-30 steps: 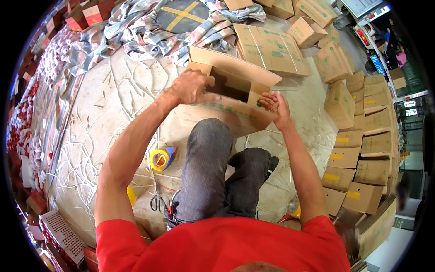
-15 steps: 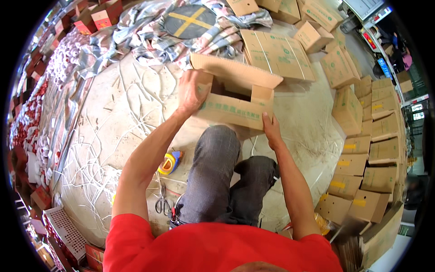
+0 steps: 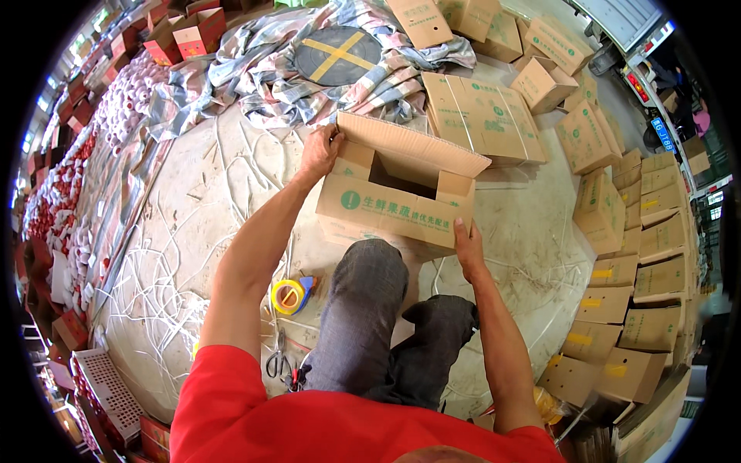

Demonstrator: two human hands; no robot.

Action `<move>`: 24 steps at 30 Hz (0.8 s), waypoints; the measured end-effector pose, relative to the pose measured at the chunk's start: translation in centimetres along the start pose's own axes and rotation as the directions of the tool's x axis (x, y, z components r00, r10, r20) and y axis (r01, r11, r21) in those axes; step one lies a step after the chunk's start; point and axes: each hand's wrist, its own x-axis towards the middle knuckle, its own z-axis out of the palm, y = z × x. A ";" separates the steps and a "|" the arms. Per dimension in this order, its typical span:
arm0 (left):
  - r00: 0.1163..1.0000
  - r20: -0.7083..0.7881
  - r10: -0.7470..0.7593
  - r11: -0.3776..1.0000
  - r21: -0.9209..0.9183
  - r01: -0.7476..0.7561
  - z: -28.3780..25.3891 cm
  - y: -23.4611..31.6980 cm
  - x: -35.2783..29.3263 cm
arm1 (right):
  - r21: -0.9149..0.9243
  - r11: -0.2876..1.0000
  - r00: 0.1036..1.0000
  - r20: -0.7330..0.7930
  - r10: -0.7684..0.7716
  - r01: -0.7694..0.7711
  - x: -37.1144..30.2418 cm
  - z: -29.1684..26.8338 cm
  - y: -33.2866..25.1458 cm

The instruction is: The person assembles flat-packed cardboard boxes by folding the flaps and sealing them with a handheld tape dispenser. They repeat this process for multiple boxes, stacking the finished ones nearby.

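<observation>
A brown cardboard box (image 3: 386, 213) with green print stands before my knees, its far flap raised and its top open. My left hand (image 3: 321, 152) is closed on the box's far left corner, fingers curled over the edge by the raised flap. At the near right corner, my right hand (image 3: 468, 251) grips the side with the thumb on the front face; its other fingers are partly hidden. A yellow and blue tape dispenser (image 3: 289, 296) lies on the floor left of my knee, with dark-handled scissors (image 3: 278, 356) nearer to me.
Flattened cartons (image 3: 488, 119) lie bound with straps beyond the box. Loose white straps (image 3: 154, 285) tangle over the floor at left. A crumpled checked tarp (image 3: 262, 96) spreads at the far side. Closed cartons (image 3: 656, 278) are stacked along the right. A white crate (image 3: 112, 386) stands at lower left.
My left hand has shifted from the box's left side up to its far left corner, baring the printed front face. My right hand stays at the near right corner. The whole view has shifted slightly.
</observation>
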 end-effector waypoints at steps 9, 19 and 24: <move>0.897 0.092 -0.432 0.690 -0.606 0.395 0.9 -1.9 0.0 | -0.051 0.999 0.998 -0.057 0.009 -0.012 -0.2 -1.0 0.5; 0.960 -0.141 0.241 0.946 0.255 -0.200 -2.6 5.5 3.1 | -0.012 1.000 0.999 -0.051 -0.014 0.014 -0.1 -1.3 -0.2; 0.710 0.458 0.536 0.789 0.029 -0.614 0.1 13.7 7.3 | -0.101 0.995 1.000 -0.016 0.024 -0.025 0.5 0.2 0.0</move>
